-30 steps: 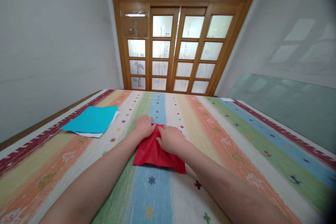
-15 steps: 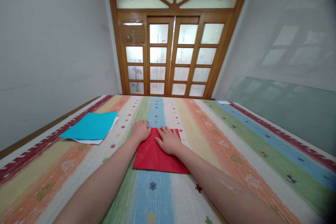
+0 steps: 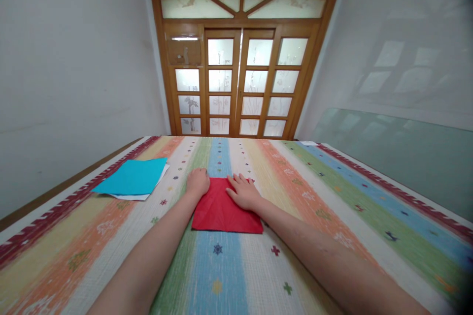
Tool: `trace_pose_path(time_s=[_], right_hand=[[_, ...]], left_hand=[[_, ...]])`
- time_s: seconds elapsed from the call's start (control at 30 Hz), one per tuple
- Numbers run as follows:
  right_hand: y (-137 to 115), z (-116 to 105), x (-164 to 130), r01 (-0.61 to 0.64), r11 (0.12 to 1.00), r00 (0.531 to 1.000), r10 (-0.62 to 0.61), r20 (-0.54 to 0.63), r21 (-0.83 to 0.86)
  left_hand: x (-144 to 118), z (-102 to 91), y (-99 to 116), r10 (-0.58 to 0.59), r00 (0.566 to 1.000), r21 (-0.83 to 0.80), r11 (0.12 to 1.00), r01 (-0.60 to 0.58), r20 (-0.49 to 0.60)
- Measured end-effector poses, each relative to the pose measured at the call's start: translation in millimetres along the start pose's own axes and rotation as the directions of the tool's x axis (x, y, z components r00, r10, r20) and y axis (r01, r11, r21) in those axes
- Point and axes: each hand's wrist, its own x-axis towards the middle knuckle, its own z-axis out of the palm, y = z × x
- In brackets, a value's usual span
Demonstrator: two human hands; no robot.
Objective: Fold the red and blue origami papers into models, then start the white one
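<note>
A red paper (image 3: pixel 221 211) is pressed flat on the desk (image 3: pixel 332 206), which is covered by a striped cloth in green, blue, cream and orange. The sheet is seen lying between and partly under the two hands. Its shape is close to a square, with hardly any long axis to be made out; its edges are set roughly in line with the stripes of the cloth, so that one pair of sides runs away from the person toward the wooden door (image 3: pixel 240 74) and the other pair runs across. Faint creases are seen on its surface.

The left hand (image 3: pixel 198 182) is laid at the far left corner of the paper, curled loosely with the knuckles up; whether anything is pinched under it cannot be told. The right hand (image 3: pixel 244 192) is spread flat, palm down, fingers apart, on the far right part of the sheet. The two hands are kept a little apart, with a strip of red showing between them.

Well off to the left of the left hand, a blue paper (image 3: pixel 133 176) is seen resting on a white sheet (image 3: pixel 137 197), both lying flat near the red-patterned border of the cloth.
</note>
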Motion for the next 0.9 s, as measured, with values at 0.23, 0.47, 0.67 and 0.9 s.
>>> trace_pose_path(time_s=[0.23,0.47,0.67,0.9], right_hand=[[44,-7,-8,-0.241,0.970,0.956,0.241,-0.169,0.020],[44,-15,-15,-0.214,0.972,0.947,0.231,-0.225,0.099],[43,-19,-22,-0.117,0.976,0.961,0.159,-0.227,0.186],[52,-22,-15,-0.104,0.940,0.957,0.184,-0.223,0.326]], left_hand=[[-1,-5.3,-2,0.054,0.999,-0.044,0.998,-0.053,0.009],[-13,-21.0,3,0.206,0.979,-0.087,0.975,-0.206,-0.005],[-50,-46.2,18,0.438,0.899,-0.082,0.897,-0.435,0.021],[-87,-64.1,23,0.676,0.710,-0.158,0.737,-0.658,0.195]])
